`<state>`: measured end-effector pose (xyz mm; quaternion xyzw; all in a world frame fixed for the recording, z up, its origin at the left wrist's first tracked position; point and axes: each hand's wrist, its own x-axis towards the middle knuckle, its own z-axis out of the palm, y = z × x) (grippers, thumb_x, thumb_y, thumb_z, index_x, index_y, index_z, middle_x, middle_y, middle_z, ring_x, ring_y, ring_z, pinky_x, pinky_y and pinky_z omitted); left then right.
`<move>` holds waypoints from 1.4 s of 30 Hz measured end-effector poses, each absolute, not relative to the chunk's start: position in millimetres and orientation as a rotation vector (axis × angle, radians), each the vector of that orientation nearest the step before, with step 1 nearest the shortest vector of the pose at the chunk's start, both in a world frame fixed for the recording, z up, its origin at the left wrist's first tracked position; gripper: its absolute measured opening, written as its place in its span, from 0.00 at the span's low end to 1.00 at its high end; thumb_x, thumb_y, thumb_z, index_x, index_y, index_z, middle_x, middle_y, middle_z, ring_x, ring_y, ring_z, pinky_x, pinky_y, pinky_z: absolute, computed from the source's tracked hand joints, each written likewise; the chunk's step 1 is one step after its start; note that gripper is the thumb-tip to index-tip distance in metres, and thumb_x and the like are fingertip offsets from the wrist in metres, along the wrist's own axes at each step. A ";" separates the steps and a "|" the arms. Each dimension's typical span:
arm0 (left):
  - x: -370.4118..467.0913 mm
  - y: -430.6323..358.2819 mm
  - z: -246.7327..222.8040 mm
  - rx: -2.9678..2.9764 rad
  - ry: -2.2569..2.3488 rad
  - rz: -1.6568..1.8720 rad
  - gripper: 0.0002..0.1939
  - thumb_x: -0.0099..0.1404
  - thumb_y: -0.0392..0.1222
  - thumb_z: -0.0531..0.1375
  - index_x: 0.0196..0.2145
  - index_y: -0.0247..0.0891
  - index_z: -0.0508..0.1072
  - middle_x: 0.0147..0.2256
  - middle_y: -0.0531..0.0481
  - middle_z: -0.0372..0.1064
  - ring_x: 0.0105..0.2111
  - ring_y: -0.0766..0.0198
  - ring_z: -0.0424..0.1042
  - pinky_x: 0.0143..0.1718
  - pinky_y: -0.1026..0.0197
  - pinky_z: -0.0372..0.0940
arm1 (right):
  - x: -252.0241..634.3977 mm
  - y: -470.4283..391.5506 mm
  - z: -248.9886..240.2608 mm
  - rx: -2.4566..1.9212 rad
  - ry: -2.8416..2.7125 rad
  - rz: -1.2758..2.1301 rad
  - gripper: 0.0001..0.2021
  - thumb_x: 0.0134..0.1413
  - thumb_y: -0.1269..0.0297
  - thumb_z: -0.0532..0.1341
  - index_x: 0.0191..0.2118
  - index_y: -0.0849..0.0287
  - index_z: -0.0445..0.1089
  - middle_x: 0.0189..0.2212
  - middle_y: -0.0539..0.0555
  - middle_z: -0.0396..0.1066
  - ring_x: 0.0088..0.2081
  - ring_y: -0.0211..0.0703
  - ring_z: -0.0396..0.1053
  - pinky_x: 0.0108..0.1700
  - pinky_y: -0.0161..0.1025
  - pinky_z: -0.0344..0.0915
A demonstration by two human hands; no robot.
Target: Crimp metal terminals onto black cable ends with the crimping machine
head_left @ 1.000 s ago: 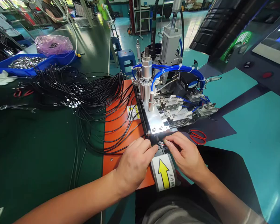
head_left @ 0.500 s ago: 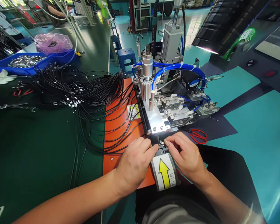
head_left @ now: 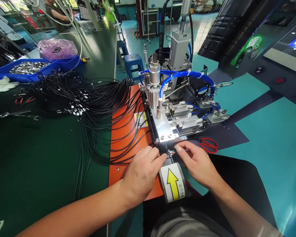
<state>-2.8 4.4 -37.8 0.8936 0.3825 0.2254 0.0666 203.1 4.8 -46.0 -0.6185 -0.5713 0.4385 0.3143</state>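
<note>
My left hand (head_left: 144, 171) is closed at the machine's narrow feed track, its thumb and forefinger pressed on the end of a black cable (head_left: 128, 161). From beside that thumb, thin coloured wires (head_left: 172, 152) stick out to the right over the track. Just right of them is my right hand (head_left: 196, 161), thumb and forefinger pinched together; whether a wire tip lies between them cannot be made out. The bench-top machine (head_left: 162, 126), with metal cylinders and blue air hoses, stands directly beyond both hands. Below the fingers sits a white guard with a yellow arrow (head_left: 173, 182).
Many black cables (head_left: 108, 95) spread over the orange base plate (head_left: 123, 131) and green table. Red-handled scissors (head_left: 209, 145) lie right of the machine. Behind the cables are a blue tray (head_left: 29, 67) of metal parts and a pink bag (head_left: 56, 47). A black lamp-like cylinder (head_left: 227, 29) hangs upper right.
My right hand has shifted slightly right, away from the wires, and more of the coloured wires shows. My left hand keeps its place on the cable. The view has tilted slightly.
</note>
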 end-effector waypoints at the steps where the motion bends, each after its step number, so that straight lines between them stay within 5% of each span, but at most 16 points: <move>1: -2.8 4.4 -37.8 2.691 1.154 0.672 0.11 0.69 0.31 0.54 0.43 0.32 0.75 0.32 0.46 0.66 0.32 0.60 0.61 0.32 0.57 0.61 | 202.2 4.5 -45.6 -1.625 -1.528 1.160 0.13 0.65 0.52 0.56 0.38 0.56 0.70 0.33 0.47 0.71 0.33 0.37 0.67 0.37 0.35 0.62; 11: -4.8 -1.2 -29.8 2.665 1.202 0.532 0.14 0.69 0.29 0.52 0.47 0.34 0.73 0.36 0.45 0.66 0.35 0.59 0.62 0.35 0.56 0.64 | 191.2 0.0 -58.0 -1.665 -1.639 1.003 0.14 0.68 0.56 0.51 0.33 0.58 0.62 0.29 0.48 0.65 0.32 0.38 0.61 0.36 0.37 0.57; 26: -4.2 -3.2 -17.7 2.659 1.305 0.303 0.13 0.66 0.27 0.51 0.41 0.32 0.74 0.33 0.44 0.66 0.34 0.55 0.62 0.36 0.51 0.65 | 186.6 0.2 -59.4 -1.716 -1.543 1.092 0.17 0.68 0.53 0.51 0.30 0.58 0.60 0.27 0.48 0.63 0.31 0.39 0.59 0.35 0.37 0.56; 35: -3.8 -5.5 -4.7 2.727 1.281 0.081 0.14 0.63 0.27 0.53 0.44 0.32 0.73 0.35 0.43 0.67 0.34 0.54 0.64 0.35 0.50 0.67 | 201.5 -12.6 -50.2 -1.769 -1.275 1.074 0.19 0.64 0.44 0.54 0.39 0.56 0.67 0.26 0.47 0.63 0.28 0.37 0.59 0.32 0.35 0.57; 42: -35.8 -3.6 37.5 2.653 1.297 0.317 0.12 0.69 0.37 0.51 0.35 0.40 0.74 0.31 0.49 0.70 0.30 0.61 0.69 0.33 0.60 0.64 | 203.1 -44.2 -37.5 -1.539 -1.378 1.171 0.12 0.65 0.54 0.57 0.35 0.56 0.66 0.29 0.49 0.64 0.29 0.37 0.62 0.31 0.34 0.61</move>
